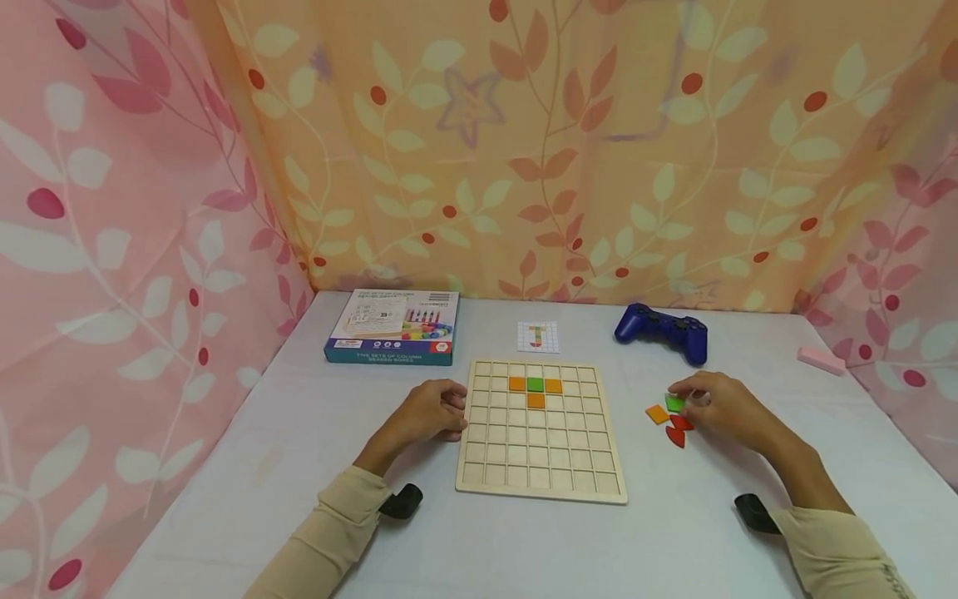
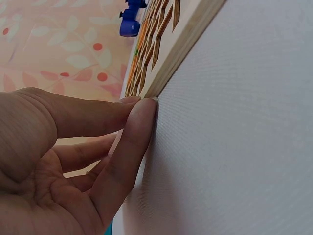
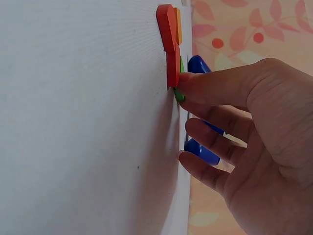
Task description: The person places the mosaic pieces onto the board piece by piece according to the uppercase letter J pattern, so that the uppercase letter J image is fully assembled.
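A wooden grid board [image 1: 496,456] lies flat, with three orange tiles and one green tile [image 1: 535,384] forming a small T near its top. My left hand [image 1: 428,412] grips the board's left edge; the left wrist view has thumb and finger [image 2: 142,115] at the board's side [image 2: 188,51]. On the right, my right hand [image 1: 722,408] pinches a green piece [image 1: 674,403], whose edge [image 3: 179,95] shows tilted at the fingertips in the right wrist view. Beside it lie an orange piece [image 1: 657,414] and two red pieces [image 1: 676,437], touching or nearly so.
Behind the board is a small pattern card [image 1: 549,337] with a T-like figure. A flat box [image 1: 389,359] sits at back left, a blue game controller [image 1: 662,329] at back right, and a pink block [image 1: 821,360] at far right. Patterned cloth hangs around the table.
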`<action>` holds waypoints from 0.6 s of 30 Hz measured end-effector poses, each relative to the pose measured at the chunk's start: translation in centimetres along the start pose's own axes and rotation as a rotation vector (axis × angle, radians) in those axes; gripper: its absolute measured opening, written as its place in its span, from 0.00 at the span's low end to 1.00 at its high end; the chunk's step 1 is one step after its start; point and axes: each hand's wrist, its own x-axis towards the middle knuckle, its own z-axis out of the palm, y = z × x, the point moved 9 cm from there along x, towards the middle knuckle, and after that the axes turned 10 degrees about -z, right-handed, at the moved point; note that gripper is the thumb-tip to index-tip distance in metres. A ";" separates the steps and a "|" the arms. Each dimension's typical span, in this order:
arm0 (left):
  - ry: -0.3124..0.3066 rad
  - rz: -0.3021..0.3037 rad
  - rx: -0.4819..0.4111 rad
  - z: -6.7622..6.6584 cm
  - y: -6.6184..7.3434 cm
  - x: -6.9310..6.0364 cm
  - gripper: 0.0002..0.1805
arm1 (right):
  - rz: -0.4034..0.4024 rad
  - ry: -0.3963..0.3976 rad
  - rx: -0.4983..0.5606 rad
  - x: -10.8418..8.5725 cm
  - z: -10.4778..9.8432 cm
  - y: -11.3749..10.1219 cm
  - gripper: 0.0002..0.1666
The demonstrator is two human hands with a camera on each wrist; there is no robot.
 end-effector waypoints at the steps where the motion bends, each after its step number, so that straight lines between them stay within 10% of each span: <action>1: 0.001 0.002 0.002 0.0 0.0 0.0 0.26 | -0.010 0.005 -0.005 0.0 0.0 0.0 0.19; 18: 0.009 -0.007 0.009 -0.1 0.1 0.0 0.26 | -0.094 0.013 0.015 1.1 0.5 -3.5 0.19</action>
